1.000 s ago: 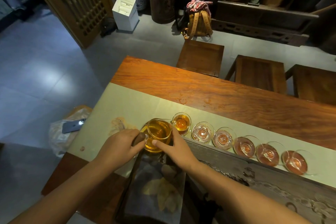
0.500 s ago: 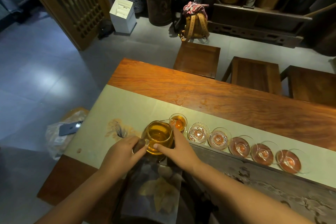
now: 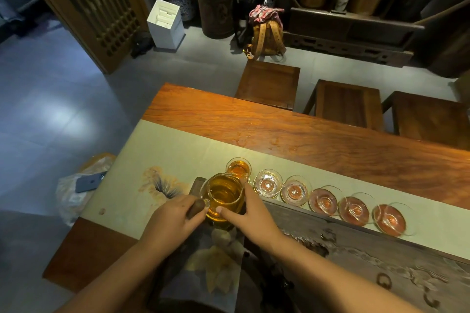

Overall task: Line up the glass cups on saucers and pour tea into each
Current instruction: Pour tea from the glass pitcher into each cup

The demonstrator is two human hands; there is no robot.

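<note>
Here, both hands close on a clear glass pitcher of amber tea (image 3: 223,194): left hand (image 3: 173,221) wrapped around its dark wooden handle (image 3: 195,208), right hand (image 3: 250,216) pressed against the pitcher's right wall, thumb along the near side. Just beyond the right hand's fingertips, a small glass cup holding amber tea (image 3: 238,167) touches or nearly touches the pitcher rim; cannot tell which. Rightward from the right hand runs a row of five more glass cups on saucers (image 3: 328,201), looking empty, on a pale green table runner (image 3: 162,150) over the reddish wooden table (image 3: 305,134). Beneath both wrists, a dark rectangular tray with a leaf pattern (image 3: 203,269).
</note>
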